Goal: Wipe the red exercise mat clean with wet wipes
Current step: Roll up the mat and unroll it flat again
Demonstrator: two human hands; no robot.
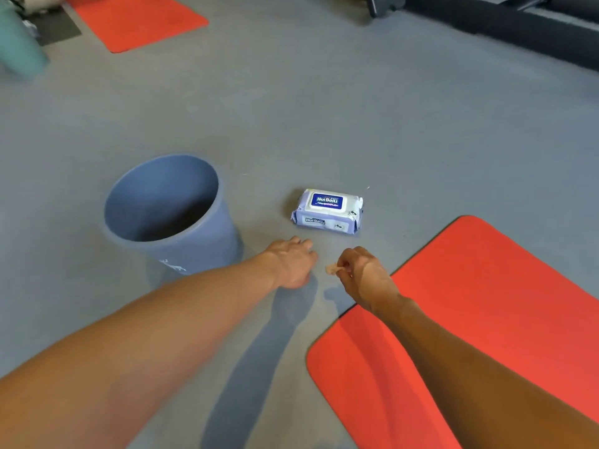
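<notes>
Right hand (363,273) pinches a small pale scrap (334,269) between thumb and fingertips — what the scrap is, can't tell. Hand sits above the grey floor (324,108), just left of the red exercise mat (470,319). Left hand (293,262) beside it, to the left, knuckles up, fingers curled loosely downward, holding nothing that shows; whether it touches the floor, can't tell. Both forearms are bare and reach in from the near edge.

Wet wipes pack (328,211) lies flat on the floor just beyond the two hands, lid closed, blue label up, apart from both hands. The mat is spread flat at near right, its rounded corner close to the right wrist.

Blue-grey bucket (168,205) stands upright to the left of the pack, near the left forearm — inside looks dark. Second red mat (136,21) at far left. Black equipment (502,24) along the far right.
</notes>
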